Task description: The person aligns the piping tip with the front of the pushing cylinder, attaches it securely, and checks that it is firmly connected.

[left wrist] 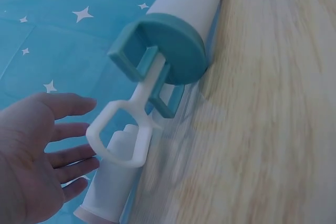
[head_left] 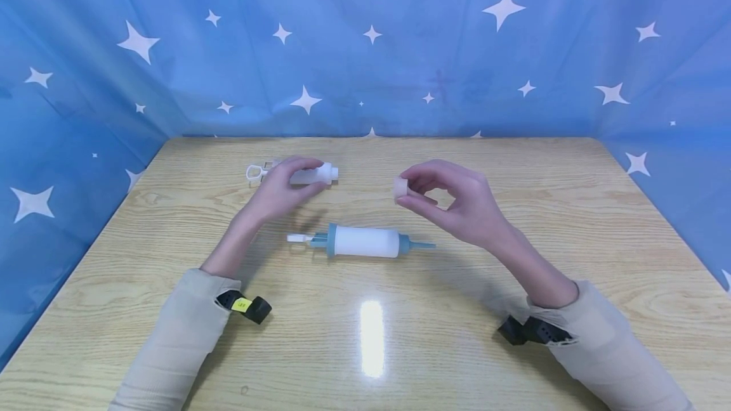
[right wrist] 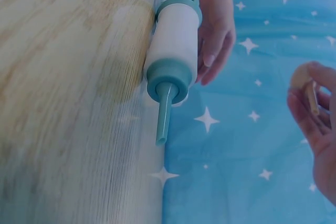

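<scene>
At the back left of the table lies a white syringe (head_left: 314,174) with a loop handle on its left and a short neck on its right. My left hand (head_left: 280,190) is over it, thumb and fingers spread around its barrel in the head view; the left wrist view shows these fingers extended, not wrapped round it. Between thumb and fingertips my right hand (head_left: 459,198) pinches a small white nozzle cap (head_left: 400,188), raised above the table. The right wrist view shows a thin spout (right wrist: 313,99) on this cap.
A larger syringe (head_left: 367,241) with a white barrel, teal ends and a thin teal nozzle (head_left: 421,245) lies across the table's middle, nearer than both hands. Its white loop handle (left wrist: 100,135) points left. A blue star-patterned curtain (head_left: 365,68) hangs behind the wooden table (head_left: 514,360).
</scene>
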### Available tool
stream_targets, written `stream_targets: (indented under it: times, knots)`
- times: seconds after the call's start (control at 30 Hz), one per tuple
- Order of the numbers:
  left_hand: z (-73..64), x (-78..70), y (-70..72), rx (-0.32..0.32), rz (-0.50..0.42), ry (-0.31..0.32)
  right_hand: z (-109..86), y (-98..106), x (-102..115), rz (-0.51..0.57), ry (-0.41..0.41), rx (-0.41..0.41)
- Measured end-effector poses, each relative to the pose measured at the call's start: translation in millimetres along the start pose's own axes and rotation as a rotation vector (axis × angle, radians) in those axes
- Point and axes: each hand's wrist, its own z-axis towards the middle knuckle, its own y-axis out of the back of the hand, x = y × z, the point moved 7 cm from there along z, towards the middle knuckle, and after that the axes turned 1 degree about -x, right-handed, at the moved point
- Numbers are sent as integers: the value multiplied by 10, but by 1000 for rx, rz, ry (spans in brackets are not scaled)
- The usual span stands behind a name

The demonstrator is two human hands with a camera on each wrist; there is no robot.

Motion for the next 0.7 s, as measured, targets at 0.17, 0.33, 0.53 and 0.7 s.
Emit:
stream_targets:
  times: [0.17, 0.33, 0.53, 0.7]
  knots:
    - [-5, 60, 25, -4, 66, 24, -3, -1, -4, 3, -8, 3]
    - [-10, 115, 45, 1, 116, 42, -4, -3, -7, -1, -7, 3]
    - [-12, 147, 62, -7, 171, 56, -1, -6, -9, -1, -5, 4]
    - [-10, 172, 74, -28, 217, 67, -1, -6, -11, -3, -6, 4]
